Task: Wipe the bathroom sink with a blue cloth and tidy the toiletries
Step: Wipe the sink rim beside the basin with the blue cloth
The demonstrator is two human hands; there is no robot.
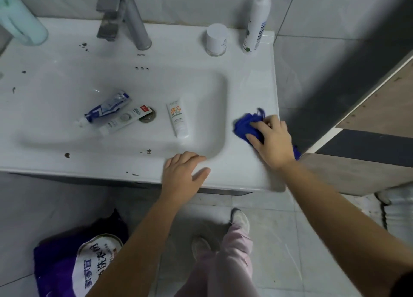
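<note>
Head view looks straight down on the white sink [252, 88] and both my arms. My right hand [271, 138] sits on the flat ledge to the right of the basin, near the right edge, with its fingers and thumb curled over the bunched blue cloth [243, 125] and pressing it onto the ledge. A corner of the cloth sticks out behind my wrist too. My left hand [183, 171] rests on the front rim at the basin's near right corner, palm down, fingers loose and a little apart, thumb out to the right, holding nothing.

Three tubes lie down in the basin. A blue and white toothpaste tube [108, 107] is on the left, and a white toothpaste tube [126, 120] lies just beside it with its end over the drain [148, 116]. A white sunscreen tube [177, 120] lies on its own to the right of the drain, cap toward me.

On the back ledge a grey faucet [131, 21] stands behind the basin. To its right are a small white jar [216, 39] and, beside that in the corner, a tall white spray bottle [256, 26], both upright. A pale green bottle [19, 19] stands at the far left (only partly in view).

Dark spots [67, 155] dot the left ledge and front rim. Down on the tiled floor a purple bag [73, 267] sits left of my feet.
</note>
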